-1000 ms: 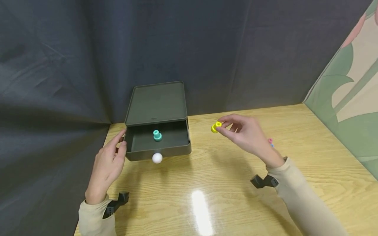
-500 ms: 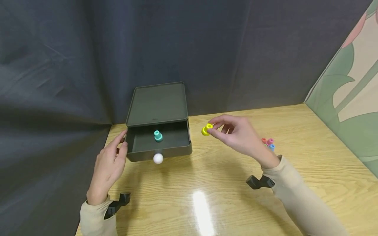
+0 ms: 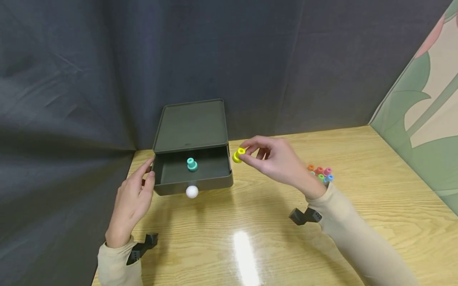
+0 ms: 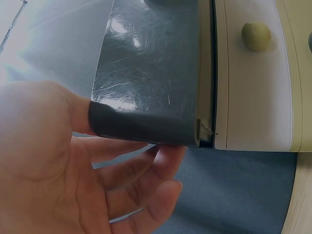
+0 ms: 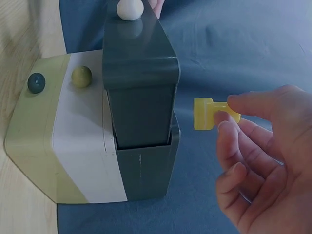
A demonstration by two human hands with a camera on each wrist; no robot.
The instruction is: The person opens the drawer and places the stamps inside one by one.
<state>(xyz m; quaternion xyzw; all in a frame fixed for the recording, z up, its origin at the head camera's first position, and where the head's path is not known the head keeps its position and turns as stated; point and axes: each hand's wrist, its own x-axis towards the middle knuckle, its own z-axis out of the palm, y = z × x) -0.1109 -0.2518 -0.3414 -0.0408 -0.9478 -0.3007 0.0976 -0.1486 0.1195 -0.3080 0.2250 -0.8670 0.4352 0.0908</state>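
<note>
A dark grey drawer box point(image 3: 191, 125) stands at the table's back, its top drawer point(image 3: 193, 174) pulled out, with a white knob point(image 3: 192, 192) on its front. A teal peg point(image 3: 191, 164) stands inside the drawer. My left hand point(image 3: 148, 171) rests with loosely straight fingers against the drawer's left front corner; in the left wrist view that hand point(image 4: 122, 180) lies around the corner of the drawer point(image 4: 151, 73). My right hand point(image 3: 245, 154) pinches a yellow peg point(image 3: 238, 155) in the air just right of the drawer's right edge. In the right wrist view the yellow peg point(image 5: 209, 113) sits between thumb and forefinger beside the drawer point(image 5: 139, 97).
Several coloured pegs point(image 3: 319, 174) lie clustered on the wooden table point(image 3: 375, 190) behind my right wrist. A dark cloth hangs behind and to the left. The right wrist view shows lower white and olive drawer fronts with an olive knob point(image 5: 81, 76) and a dark knob point(image 5: 36, 82).
My right hand has carried the yellow peg leftward, from mid-table to the drawer's right edge, uncovering the peg cluster. The left hand and drawer have stayed put.
</note>
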